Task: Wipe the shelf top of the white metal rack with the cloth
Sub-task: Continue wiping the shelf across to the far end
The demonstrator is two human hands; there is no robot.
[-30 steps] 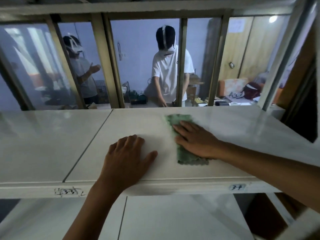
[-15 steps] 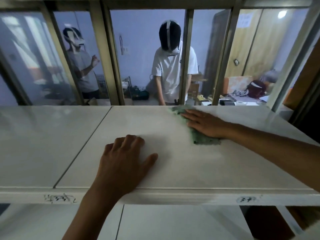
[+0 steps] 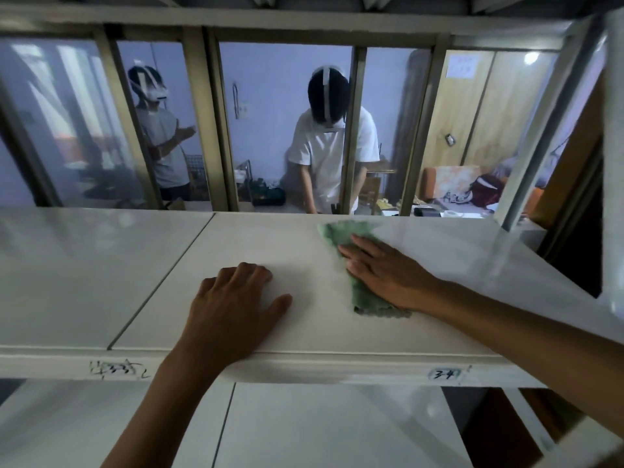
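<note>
The white metal rack's shelf top [image 3: 256,244] spans the view, with a seam between two panels left of centre. A green cloth [image 3: 341,233] lies on the right panel, reaching toward the far edge. My right hand [image 3: 385,273] presses flat on the cloth, fingers pointing left and away, covering its middle. My left hand [image 3: 233,312] rests flat on the shelf near the front edge, fingers slightly curled, holding nothing, a short way left of the cloth.
A lower white shelf [image 3: 320,430] shows beneath. Rack uprights [image 3: 553,130] rise at the right and metal window bars [image 3: 199,123] stand behind. Beyond the bars stand two people wearing head gear [image 3: 326,143]. Handwritten labels mark the front rail [image 3: 445,374].
My right hand slid the cloth away toward the far edge, then back toward me. The left hand has stayed in place on the shelf.
</note>
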